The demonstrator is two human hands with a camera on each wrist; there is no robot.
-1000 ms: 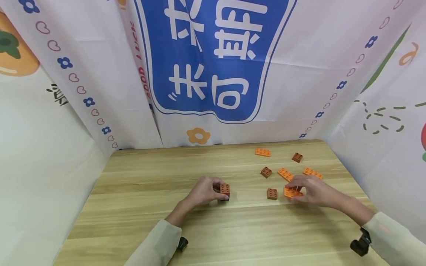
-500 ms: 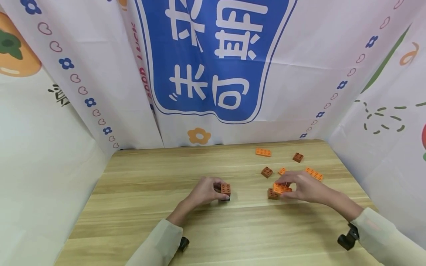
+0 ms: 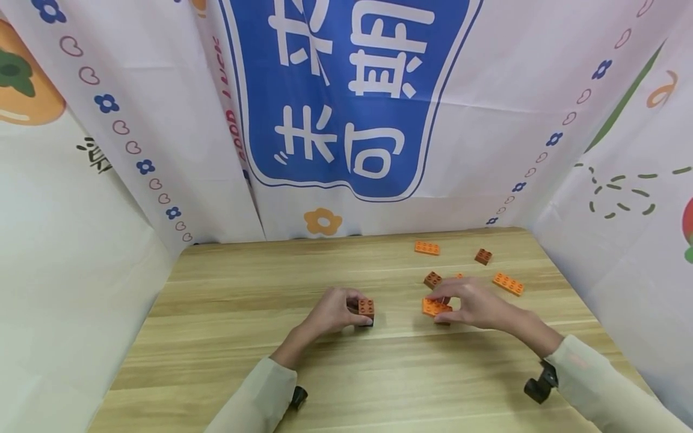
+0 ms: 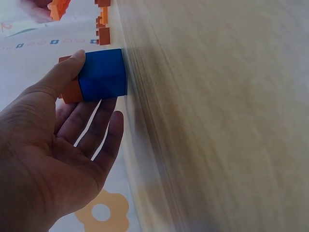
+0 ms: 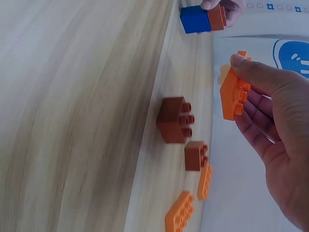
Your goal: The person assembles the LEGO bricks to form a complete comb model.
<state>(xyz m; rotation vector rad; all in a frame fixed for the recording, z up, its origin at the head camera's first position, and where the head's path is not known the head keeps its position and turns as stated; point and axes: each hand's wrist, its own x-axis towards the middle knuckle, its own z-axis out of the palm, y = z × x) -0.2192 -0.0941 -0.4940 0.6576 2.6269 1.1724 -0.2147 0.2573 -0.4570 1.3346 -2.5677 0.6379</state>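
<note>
Between the thumb and fingers of the left hand (image 3: 337, 310), a stack of a brown block (image 3: 366, 308) on a blue block (image 4: 104, 75) is held at the middle of the bench (image 3: 216, 337). A flat orange brick (image 5: 231, 96) is pinched, studs up, by the right hand (image 3: 476, 304) above the bench, with a brown brick (image 5: 171, 121) standing partly hidden below. Other brown bricks (image 3: 483, 257) and orange bricks (image 3: 508, 284) are scattered behind, toward the far right.

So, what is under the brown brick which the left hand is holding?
A blue block is directly under the brown brick. Covered from sight are the faces where they meet and the blue block's underside, turned toward the table.
</note>
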